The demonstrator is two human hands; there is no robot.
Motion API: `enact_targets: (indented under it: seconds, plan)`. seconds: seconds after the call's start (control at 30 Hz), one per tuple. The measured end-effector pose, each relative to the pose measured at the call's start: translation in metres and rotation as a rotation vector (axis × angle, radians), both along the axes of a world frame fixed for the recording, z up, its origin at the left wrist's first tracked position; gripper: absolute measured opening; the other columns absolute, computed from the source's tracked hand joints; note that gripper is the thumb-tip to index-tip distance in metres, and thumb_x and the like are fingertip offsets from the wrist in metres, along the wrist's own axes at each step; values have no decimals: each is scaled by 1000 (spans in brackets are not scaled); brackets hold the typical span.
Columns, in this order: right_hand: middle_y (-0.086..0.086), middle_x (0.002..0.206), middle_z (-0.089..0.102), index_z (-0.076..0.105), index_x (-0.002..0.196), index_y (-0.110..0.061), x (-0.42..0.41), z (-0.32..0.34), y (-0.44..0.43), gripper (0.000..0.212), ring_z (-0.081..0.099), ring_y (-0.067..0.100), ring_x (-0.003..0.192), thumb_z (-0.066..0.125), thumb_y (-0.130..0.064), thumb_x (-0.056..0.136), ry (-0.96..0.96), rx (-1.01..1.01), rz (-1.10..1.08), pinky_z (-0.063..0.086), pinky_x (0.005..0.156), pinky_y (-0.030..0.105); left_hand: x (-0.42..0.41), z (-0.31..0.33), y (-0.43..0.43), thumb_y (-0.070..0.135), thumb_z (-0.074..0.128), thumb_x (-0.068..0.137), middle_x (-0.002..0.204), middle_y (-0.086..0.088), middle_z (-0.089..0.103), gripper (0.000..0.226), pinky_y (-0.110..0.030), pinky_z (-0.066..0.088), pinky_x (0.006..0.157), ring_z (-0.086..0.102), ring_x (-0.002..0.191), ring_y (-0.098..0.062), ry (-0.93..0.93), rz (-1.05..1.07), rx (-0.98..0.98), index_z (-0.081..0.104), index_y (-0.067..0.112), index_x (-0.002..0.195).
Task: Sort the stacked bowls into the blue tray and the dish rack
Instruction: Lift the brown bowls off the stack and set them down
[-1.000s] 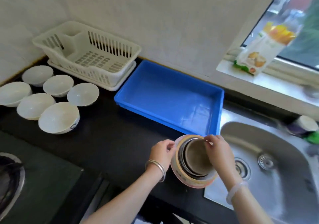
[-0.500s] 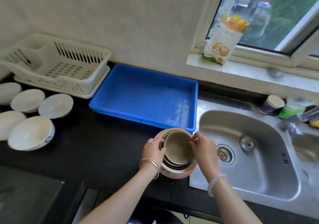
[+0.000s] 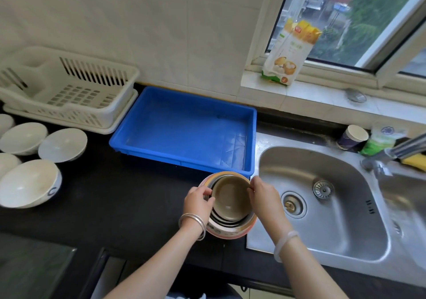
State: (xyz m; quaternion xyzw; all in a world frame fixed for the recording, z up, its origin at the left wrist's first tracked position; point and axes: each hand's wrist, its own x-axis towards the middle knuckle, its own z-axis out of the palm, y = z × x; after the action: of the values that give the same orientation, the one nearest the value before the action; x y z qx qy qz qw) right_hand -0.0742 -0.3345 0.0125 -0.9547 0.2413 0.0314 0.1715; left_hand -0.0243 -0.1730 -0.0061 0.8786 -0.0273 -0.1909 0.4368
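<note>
Black stone forms the surface [image 3: 129,206], with a steel sink [image 3: 345,225] let into it at the right. Against the wall, a blue tray [image 3: 179,159] and a white dish rack [image 3: 69,91] are set side by side, and neither is seen to hold a bowl, so the sorting is judged barely begun. The stacked bowls [image 3: 228,232] stand just in front of the tray's near right corner, at the edge of the sink.

The brown bowl [image 3: 230,197] nested on top is pinched at opposite sides of its rim: the left hand [image 3: 198,203] has its fingers curled over the left edge, and the right hand [image 3: 265,197] holds the right edge between thumb and fingers. The lifting of this top bowl is judged to be the step in hand. It would best be raised straight up and kept level, so that the bowl beneath is not dragged along. If the nest sticks, the outer bowl should be steadied, since the sink lies close by.

Little writing can be read. Print on the packet [image 3: 290,54] on the window sill is too blurred to make out, though buns are pictured on it. A dark curved mark is seen on the side of the nearest white bowl [image 3: 27,182]. The pattern on the paper cup [image 3: 353,137] cannot be read.
</note>
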Motion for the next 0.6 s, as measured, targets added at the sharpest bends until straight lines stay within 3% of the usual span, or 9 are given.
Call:
enact_targets:
  seconds: [0.13,0.23,0.37,0.43,0.6]
  plan:
    - [9,89,58,44,81,-17,-4,4,-1,15,46,24,71,54,-16,92,-101,59,-13,30,62,29,1,-1,1,15,60,86,103,-1,55,9,-34,56,83,66,82,-16,72,31,-91,64,16,95]
    - [9,79,64,52,82,-12,-10,7,-6,10,55,30,71,58,-16,89,-132,130,-64,35,59,32,2,-1,3,20,60,87,102,-1,55,6,-30,58,78,66,77,-13,90,30,-147,65,18,89]
    - [12,87,68,55,92,-13,-10,11,-14,9,61,33,79,57,-22,92,-47,132,-76,41,61,32,0,1,3,24,58,88,102,-3,55,9,-28,58,76,65,74,-11,102,18,-164,64,19,83]
    - [10,85,68,55,89,-14,-10,13,-16,8,62,30,75,57,-22,92,-36,173,-76,48,64,33,-1,2,2,23,60,86,102,-1,54,7,-31,57,79,65,76,-12,91,14,-148,64,19,83]
    - [8,78,69,52,82,-19,-13,17,-22,11,64,27,70,60,-19,89,-51,211,-87,48,63,31,1,8,0,22,64,84,104,3,53,7,-18,49,69,64,80,-15,24,2,-70,61,23,77]
